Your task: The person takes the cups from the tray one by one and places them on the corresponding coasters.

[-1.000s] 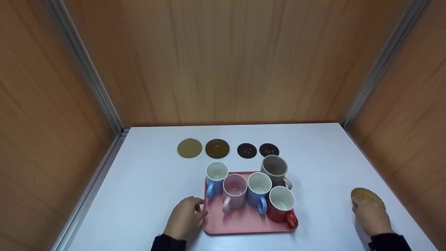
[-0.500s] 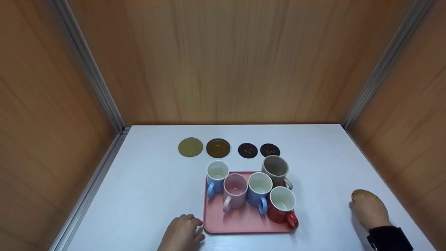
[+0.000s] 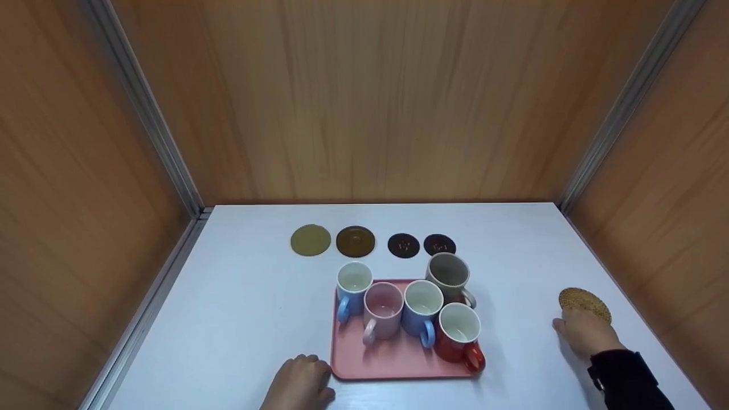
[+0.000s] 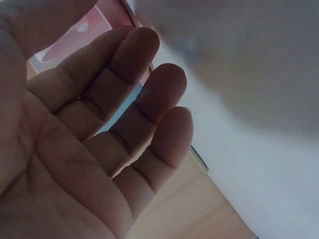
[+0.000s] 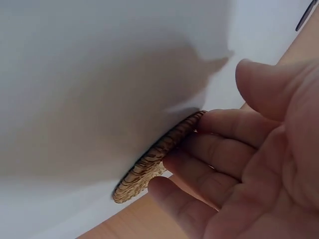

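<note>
A round woven straw coaster (image 3: 584, 302) lies flat on the white table at the right. My right hand (image 3: 586, 333) touches its near edge; in the right wrist view the nearly straight fingers rest on the woven coaster (image 5: 142, 174) and the thumb stands apart. Beside the front left corner of a pink tray (image 3: 393, 364) is my left hand (image 3: 299, 384). Its fingers (image 4: 132, 55) are loosely bent with nothing between them. On the tray stand a pink mug (image 3: 383, 322), two blue mugs, a red mug (image 3: 455, 341) and a grey mug (image 3: 450, 273).
Behind the tray lie an olive round coaster (image 3: 310, 240), a brown one (image 3: 355, 241) and two dark ones, the right one (image 3: 439, 244) close behind the grey mug. Wooden panels (image 3: 364, 102) enclose the table at the back and sides.
My right hand and the woven coaster have slid forward and to the left. My left hand has drawn back toward the front from the tray's left edge. The mugs have stayed in place.
</note>
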`<state>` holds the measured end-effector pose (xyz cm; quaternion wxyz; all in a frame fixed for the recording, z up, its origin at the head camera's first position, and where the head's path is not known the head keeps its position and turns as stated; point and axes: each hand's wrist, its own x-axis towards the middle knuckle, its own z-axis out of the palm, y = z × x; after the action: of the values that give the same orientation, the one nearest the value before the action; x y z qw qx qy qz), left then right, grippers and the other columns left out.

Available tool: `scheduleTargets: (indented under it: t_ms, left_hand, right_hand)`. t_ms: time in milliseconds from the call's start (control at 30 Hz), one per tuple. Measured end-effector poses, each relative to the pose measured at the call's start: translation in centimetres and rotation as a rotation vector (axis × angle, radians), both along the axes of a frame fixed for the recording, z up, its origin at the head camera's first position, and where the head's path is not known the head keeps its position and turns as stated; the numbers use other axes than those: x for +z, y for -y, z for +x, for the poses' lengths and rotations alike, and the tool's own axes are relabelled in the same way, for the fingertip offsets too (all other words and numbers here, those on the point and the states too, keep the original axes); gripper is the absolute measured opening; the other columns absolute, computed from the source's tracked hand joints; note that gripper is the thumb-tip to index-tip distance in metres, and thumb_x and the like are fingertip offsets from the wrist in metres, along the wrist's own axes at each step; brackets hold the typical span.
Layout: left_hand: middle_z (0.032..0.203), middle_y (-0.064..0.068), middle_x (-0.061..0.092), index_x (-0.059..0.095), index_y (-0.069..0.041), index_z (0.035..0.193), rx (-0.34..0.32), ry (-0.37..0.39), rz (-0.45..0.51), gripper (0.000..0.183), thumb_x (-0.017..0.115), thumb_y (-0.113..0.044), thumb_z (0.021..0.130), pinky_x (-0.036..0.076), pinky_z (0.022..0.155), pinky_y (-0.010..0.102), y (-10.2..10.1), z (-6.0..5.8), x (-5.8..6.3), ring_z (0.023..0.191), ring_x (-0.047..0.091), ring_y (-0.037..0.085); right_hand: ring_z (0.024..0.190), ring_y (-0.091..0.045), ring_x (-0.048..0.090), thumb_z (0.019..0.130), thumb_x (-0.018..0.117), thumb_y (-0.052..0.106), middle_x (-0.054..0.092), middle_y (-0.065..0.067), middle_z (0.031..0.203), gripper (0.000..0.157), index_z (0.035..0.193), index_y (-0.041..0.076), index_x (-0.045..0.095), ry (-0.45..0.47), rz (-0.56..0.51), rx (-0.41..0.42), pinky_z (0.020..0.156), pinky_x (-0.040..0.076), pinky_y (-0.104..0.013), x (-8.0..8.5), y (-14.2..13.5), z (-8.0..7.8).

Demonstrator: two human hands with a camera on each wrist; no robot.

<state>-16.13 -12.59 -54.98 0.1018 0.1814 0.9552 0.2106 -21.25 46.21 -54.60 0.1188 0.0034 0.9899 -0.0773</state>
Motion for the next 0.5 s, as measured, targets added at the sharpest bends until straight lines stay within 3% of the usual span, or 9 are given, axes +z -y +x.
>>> scheduleTargets:
  t_ms: [100, 333, 500]
  left_hand:
    - [0.066, -0.008, 0.055, 0.072, -0.017, 0.078, 0.014, 0.009, -0.01, 0.02, 0.089, -0.027, 0.082, 0.039, 0.064, 0.033, -0.1, 0.0, 0.1, 0.066, 0.048, 0.011]
    - [0.092, 0.004, 0.074, 0.078, -0.007, 0.106, 0.002, -0.096, -0.022, 0.037, 0.091, -0.031, 0.081, 0.057, 0.079, 0.046, -0.3, 0.5, 0.3, 0.086, 0.069, 0.024]
    - [0.094, 0.001, 0.073, 0.08, -0.01, 0.101, -0.042, -0.135, 0.041, 0.027, 0.089, -0.027, 0.081, 0.057, 0.079, 0.042, -0.7, 1.1, 0.6, 0.087, 0.07, 0.022]
  right_hand:
    - [0.101, -0.058, 0.067, 0.11, 0.051, 0.024, 0.067, -0.041, 0.109, 0.047, 0.119, -0.021, 0.062, -0.021, 0.003, 0.03, 0.086, 0.057, -0.065, 0.2, 0.1, -0.7]
    - [0.084, -0.044, 0.07, 0.109, 0.053, 0.014, 0.067, -0.032, 0.094, 0.038, 0.108, -0.023, 0.062, -0.085, 0.052, 0.12, 0.073, 0.06, -0.053, 0.1, 0.8, -1.6]
    - [0.085, -0.042, 0.069, 0.107, 0.056, 0.009, 0.066, -0.034, 0.1, 0.034, 0.112, -0.023, 0.062, -0.079, 0.106, 0.157, 0.072, 0.06, -0.051, 0.3, 1.4, -2.2]
